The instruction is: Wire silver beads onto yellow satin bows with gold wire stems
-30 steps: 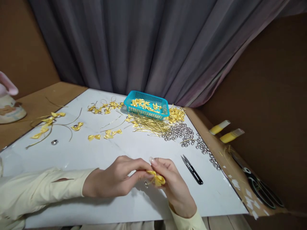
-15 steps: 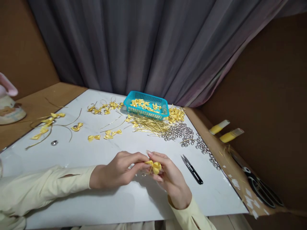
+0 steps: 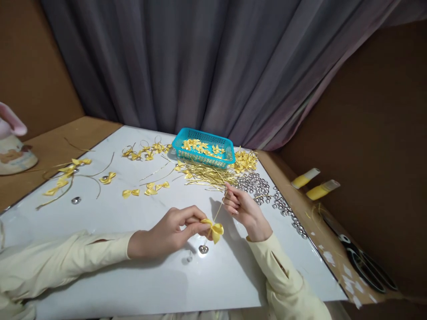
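Note:
Above the white table, my left hand (image 3: 178, 229) pinches a yellow bow (image 3: 216, 230) between thumb and fingertips. A thin gold cord (image 3: 219, 210) runs from the bow up to my right hand (image 3: 240, 204), whose fingers are closed on it. Just below the bow, a silver bead (image 3: 203, 249) hangs on the cord. My right hand is up and to the right of the bow, near the pile of gold cords (image 3: 208, 174) and the many silver beads (image 3: 254, 183).
A blue basket (image 3: 204, 161) with yellow bows stands at the back. More bows (image 3: 156, 188) and cords lie left. Right are large scissors (image 3: 363, 262) and two yellow-filled tubes (image 3: 322, 190). A mug (image 3: 15, 153) stands far left. My right forearm covers the area of the black snips.
My right hand has moved up and to the right, away from the bow, drawing the cord out straight. The silver bead now shows below the bow. My left hand still pinches the bow.

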Tool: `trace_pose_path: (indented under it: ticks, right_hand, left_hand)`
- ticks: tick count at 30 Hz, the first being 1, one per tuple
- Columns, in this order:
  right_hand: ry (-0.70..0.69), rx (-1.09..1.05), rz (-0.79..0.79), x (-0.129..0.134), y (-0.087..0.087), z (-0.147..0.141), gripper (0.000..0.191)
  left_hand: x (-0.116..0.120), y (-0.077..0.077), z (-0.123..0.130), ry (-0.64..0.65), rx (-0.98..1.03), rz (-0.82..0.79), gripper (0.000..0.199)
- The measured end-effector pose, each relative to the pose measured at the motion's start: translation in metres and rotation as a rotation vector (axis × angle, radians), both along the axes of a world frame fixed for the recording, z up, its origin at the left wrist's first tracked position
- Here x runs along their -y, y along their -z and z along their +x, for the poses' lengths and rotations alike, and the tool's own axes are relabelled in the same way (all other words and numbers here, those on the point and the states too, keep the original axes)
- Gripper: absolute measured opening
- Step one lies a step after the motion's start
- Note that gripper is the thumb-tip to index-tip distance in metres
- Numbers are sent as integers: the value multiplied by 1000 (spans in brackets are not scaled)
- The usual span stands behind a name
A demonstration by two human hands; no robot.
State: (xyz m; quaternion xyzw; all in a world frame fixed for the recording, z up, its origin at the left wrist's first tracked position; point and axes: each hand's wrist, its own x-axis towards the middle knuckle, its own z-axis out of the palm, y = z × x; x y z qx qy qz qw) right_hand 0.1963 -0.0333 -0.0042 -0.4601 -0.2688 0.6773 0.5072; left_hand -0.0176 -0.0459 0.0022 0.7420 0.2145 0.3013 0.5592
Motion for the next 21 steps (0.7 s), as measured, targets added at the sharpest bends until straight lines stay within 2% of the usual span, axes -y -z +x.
trace_pose_path:
  ticks: [6,10,12,15,17,19,21]
  right_hand:
    - [29,161,58,-12,-4,9,50]
    - [150,331,149,-13,-8,14,46]
    - [259,418,220,-4,-14,14,35]
    - [379,620,367,25,-24,5,24]
    - [331,1065,602,50,-24,-9,26]
    - [139,1345,770,74,-17,-27,28]
    - [63,1562,889,89,-6,-45,28]
  left_hand:
    - [1,5,0,5,38,-172,16]
    - [1,8,0,-6,39,-226,19]
    - [-1,9,1,-28,28,-263,21]
    - [-4,10,4,-74,4,-343,24]
    - [-6,8,6,-102,-7,-409,26]
    - [-8,6,7,-126,-10,-481,29]
    - [-8,4,8,-141,-4,-548,33]
